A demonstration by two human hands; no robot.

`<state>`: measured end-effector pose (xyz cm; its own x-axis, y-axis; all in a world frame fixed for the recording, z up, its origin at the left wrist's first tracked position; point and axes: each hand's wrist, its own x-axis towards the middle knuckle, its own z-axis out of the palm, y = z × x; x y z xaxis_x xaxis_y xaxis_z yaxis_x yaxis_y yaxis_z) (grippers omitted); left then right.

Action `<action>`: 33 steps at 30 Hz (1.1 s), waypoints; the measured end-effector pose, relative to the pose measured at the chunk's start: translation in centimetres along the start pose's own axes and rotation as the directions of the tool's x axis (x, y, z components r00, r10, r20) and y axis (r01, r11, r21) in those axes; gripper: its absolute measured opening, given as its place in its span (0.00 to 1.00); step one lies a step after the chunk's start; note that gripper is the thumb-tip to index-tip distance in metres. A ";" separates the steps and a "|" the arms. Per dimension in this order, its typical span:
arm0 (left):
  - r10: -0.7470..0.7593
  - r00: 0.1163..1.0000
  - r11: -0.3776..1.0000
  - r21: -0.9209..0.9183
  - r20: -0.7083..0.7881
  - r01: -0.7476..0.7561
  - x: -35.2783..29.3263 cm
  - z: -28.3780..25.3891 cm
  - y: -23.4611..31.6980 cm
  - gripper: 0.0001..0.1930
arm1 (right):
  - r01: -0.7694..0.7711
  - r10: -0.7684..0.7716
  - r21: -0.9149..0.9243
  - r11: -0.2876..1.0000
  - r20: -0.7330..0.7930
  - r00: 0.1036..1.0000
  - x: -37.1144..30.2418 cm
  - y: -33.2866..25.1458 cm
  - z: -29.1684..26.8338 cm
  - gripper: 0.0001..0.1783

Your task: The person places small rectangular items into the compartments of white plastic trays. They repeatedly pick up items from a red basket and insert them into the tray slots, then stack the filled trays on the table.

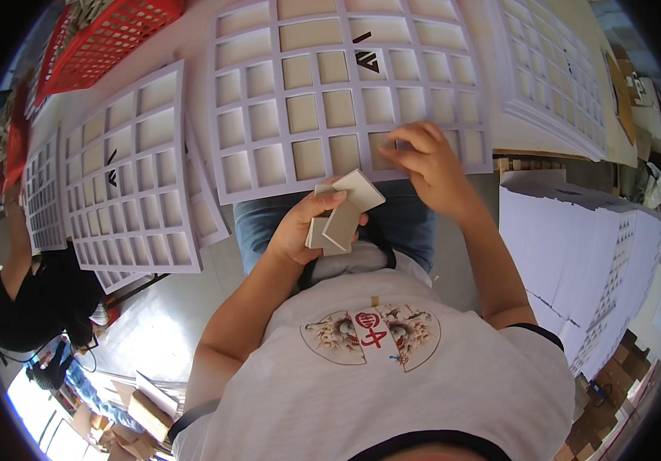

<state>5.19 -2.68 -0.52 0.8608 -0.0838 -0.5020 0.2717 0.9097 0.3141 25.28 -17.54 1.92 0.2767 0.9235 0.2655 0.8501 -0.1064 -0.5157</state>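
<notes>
Workbench surface [192, 31], pale, covered edge to edge with die-cut stock; listed left to right.

Red plastic basket [107, 38], far left corner, contents cut off by the rim of the view.

Second person's dark sleeve [23, 300], lower left, mostly out of frame.

Punched grid sheets, left pile [127, 177]: white lattice board with squares removed, several overlapping at an angle.

Left hand [300, 227]: fingers closed around a small stack of grey-backed card squares [342, 211], fanned slightly, held over the lap just below the bench edge. Squares look light, stiff and flat, with smooth faces likely to slide over one another; best taken by the edges between thumb and fingers. Count in the stack cannot be made out.

Centre grid sheet [346, 92]: large lattice, most cells filled with tan squares.

Right hand [426, 157]: fingertips pressed together on a square at the sheet's near edge; whether it is free of the lattice is hidden by the fingers.

Stacked grid sheets [553, 77], upper right.

Plain white sheet pile [576, 246], right; far edge bent by the lens.
</notes>
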 end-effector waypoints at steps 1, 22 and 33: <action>0.007 1.000 1.000 0.005 0.002 -0.007 0.0 0.5 0.1 0.26 | -0.003 0.003 -0.028 1.000 -0.020 1.000 -0.3 -0.7 -0.4 0.17; -0.095 0.994 0.987 0.136 0.047 0.088 2.5 2.5 -0.9 0.27 | -0.544 0.637 0.668 0.507 0.135 0.759 -0.1 3.3 -2.1 0.09; -0.123 0.992 0.990 0.078 0.041 0.120 2.8 2.4 -0.9 0.26 | -0.041 0.023 -0.362 0.931 -0.055 0.998 -3.0 0.7 -2.3 0.15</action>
<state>8.37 -4.73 -0.32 0.8376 -0.2120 -0.5035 0.4059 0.8584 0.3137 26.08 -21.25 2.62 0.3205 0.8992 0.2979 0.9424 -0.2707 -0.1967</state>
